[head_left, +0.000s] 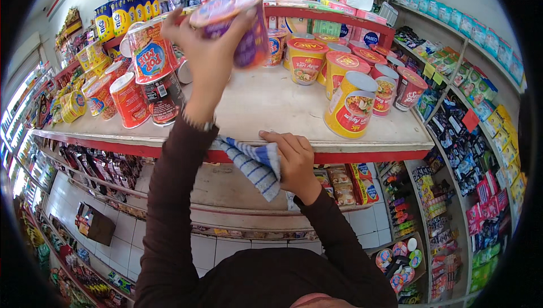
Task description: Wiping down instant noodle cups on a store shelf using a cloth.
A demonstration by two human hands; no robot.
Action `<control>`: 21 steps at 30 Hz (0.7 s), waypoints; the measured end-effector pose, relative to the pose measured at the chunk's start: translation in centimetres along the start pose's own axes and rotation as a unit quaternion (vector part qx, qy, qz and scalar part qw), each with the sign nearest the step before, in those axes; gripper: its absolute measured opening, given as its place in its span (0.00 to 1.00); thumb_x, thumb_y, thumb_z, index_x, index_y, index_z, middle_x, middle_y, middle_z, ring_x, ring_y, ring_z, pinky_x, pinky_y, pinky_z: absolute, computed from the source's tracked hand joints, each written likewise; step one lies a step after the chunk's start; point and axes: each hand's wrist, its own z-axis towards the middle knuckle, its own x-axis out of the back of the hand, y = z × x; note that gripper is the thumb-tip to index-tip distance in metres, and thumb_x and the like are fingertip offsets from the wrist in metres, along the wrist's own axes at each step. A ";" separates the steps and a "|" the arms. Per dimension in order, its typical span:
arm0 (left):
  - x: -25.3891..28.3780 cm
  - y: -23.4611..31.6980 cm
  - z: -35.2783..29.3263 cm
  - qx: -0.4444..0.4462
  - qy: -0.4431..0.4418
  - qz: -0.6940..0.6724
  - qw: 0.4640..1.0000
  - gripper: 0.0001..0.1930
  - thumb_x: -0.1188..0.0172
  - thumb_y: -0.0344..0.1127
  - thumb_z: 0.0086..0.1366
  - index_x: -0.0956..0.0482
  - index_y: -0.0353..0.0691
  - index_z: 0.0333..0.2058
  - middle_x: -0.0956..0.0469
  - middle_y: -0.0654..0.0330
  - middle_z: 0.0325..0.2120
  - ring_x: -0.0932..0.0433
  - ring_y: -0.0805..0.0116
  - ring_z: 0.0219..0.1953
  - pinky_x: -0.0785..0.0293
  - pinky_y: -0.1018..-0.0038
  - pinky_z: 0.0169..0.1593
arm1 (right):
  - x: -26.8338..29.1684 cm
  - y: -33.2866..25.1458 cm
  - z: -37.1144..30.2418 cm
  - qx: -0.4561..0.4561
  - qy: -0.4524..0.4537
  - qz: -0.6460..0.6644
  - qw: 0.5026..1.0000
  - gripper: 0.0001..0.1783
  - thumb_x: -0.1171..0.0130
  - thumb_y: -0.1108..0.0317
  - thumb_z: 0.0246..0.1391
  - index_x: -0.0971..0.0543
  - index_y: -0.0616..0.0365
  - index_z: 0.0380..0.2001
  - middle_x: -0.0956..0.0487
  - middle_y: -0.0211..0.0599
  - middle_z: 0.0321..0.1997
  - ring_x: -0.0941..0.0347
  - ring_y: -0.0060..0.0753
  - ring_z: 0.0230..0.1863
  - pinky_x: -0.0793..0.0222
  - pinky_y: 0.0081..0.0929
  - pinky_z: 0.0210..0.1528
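Note:
My left hand (209,48) is raised over the shelf board, its fingers wrapped round a purple instant noodle cup (253,39) that is tilted and a little blurred. At the board's front edge, my right hand (293,164) grips a blue-and-white checked cloth (254,164), which hangs down over the red edging. Left of my raised arm, a red-orange noodle cup (151,52) is stacked on a dark cup (164,102). Beside them stands another red cup (129,100). To the right, a yellow noodle cup (352,104) stands in front of several yellow and red ones.
The pale shelf board (266,104) has a red front edge. More yellow cups (73,106) crowd its far left end. A lower shelf (209,186) runs beneath. Packed side shelves (469,138) stand at right, and a brown box (95,223) sits on the tiled floor.

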 end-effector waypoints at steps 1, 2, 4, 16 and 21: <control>0.6 1.4 -1.6 0.072 -0.005 -0.017 0.997 0.47 0.27 0.39 0.49 0.52 0.29 0.57 0.43 0.49 0.52 0.38 0.62 0.56 0.42 0.70 0.60 | 0.7 0.2 -0.1 0.000 0.012 0.045 0.999 0.10 0.46 0.69 0.43 0.23 0.63 0.29 0.23 0.42 0.48 0.27 0.37 0.46 0.35 0.33 0.45; 1.4 3.0 -3.5 0.147 0.011 -0.112 0.983 0.45 0.29 0.36 0.51 0.54 0.29 0.58 0.40 0.50 0.51 0.34 0.63 0.52 0.39 0.70 0.59 | 1.0 0.5 -1.3 -0.002 0.014 0.041 0.999 0.10 0.46 0.69 0.43 0.23 0.63 0.29 0.23 0.42 0.48 0.27 0.37 0.46 0.35 0.33 0.45; 5.1 4.8 -7.2 0.172 0.020 -0.138 0.975 0.42 0.34 0.34 0.55 0.53 0.38 0.60 0.36 0.51 0.52 0.34 0.61 0.56 0.39 0.68 0.59 | 0.2 0.2 -5.0 -0.118 0.052 0.269 0.955 0.14 0.45 0.70 0.51 0.24 0.65 0.41 0.26 0.43 0.53 0.29 0.38 0.53 0.35 0.35 0.54; 7.0 8.1 -22.2 0.325 -0.056 -0.168 0.929 0.56 0.23 0.44 0.42 0.56 0.37 0.62 0.45 0.52 0.56 0.35 0.63 0.57 0.33 0.69 0.57 | 0.2 -7.5 -8.5 -0.371 0.202 0.611 0.670 0.26 0.53 0.72 0.62 0.40 0.55 0.64 0.43 0.46 0.68 0.46 0.43 0.68 0.50 0.39 0.68; 7.8 7.6 -21.6 0.328 -0.032 -0.143 0.933 0.56 0.27 0.54 0.45 0.56 0.37 0.62 0.44 0.52 0.55 0.34 0.62 0.56 0.33 0.69 0.57 | 0.0 -7.6 -13.3 -0.372 0.036 0.409 0.833 0.27 0.52 0.70 0.61 0.41 0.61 0.63 0.40 0.42 0.67 0.41 0.37 0.65 0.46 0.31 0.65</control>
